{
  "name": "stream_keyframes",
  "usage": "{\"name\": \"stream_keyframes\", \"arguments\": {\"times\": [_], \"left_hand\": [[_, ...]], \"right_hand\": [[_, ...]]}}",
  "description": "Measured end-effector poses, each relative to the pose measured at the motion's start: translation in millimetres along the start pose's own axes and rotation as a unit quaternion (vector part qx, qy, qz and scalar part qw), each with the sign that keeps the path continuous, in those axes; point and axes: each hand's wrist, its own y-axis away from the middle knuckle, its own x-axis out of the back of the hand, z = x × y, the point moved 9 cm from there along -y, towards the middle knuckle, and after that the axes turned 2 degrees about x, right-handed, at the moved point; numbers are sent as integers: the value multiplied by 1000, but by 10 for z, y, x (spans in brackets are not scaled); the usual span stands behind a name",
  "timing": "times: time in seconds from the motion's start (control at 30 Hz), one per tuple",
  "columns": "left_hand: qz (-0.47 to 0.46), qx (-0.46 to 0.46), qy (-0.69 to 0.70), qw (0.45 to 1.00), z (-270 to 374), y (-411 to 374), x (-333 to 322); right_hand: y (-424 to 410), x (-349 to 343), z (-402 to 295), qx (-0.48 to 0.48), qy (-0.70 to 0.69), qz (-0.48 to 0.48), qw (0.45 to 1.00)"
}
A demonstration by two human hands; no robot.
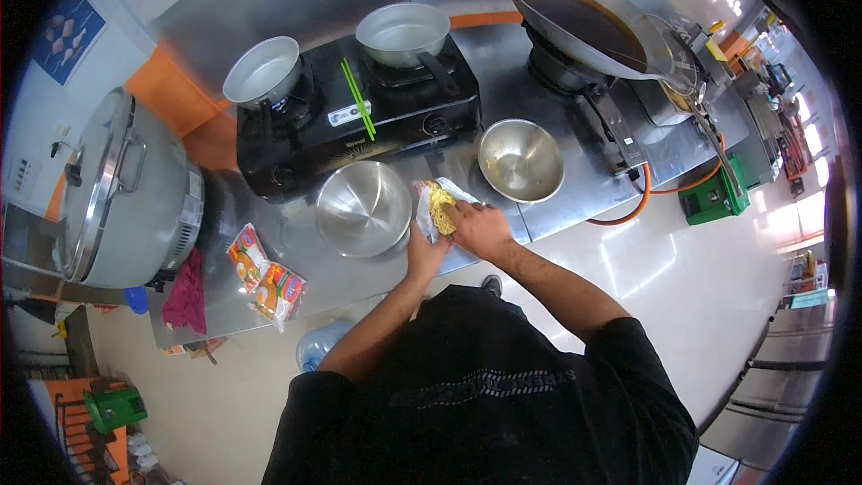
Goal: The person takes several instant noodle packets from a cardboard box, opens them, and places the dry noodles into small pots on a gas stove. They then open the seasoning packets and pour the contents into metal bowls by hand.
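Observation:
My left hand (427,252) holds the near left edge of an opened instant noodle packet (425,214), its pale inner side showing. Over the packet's right side, my right hand (477,228) has its fingers on the block of dry yellow noodles (442,209) that lies in it. Just left of the packet stands a steel mixing bowl (363,209) with nothing visible inside. To the right, a second steel bowl (520,160) has small yellowish bits in it. Two unopened-looking noodle packets (248,257) (279,291) lie further left on the steel counter.
A two-burner gas stove (303,148) bears two pots (262,73) (403,34) and green chopsticks (357,100). A wok of dark liquid (579,27) sits on a burner at the back right. A large lidded cooker (145,195) and a maroon cloth (185,296) are at the left.

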Motion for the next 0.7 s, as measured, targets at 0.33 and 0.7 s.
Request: {"name": "stream_keyframes", "arguments": {"times": [0.33, 0.7], "left_hand": [[29, -124, -151, 980, 100, 44, 68], [58, -108, -169, 978, 200, 112, 77]], "right_hand": [[-71, 74, -72, 18, -92, 37, 995], [-118, 177, -111, 35, -120, 35, 992]]}}
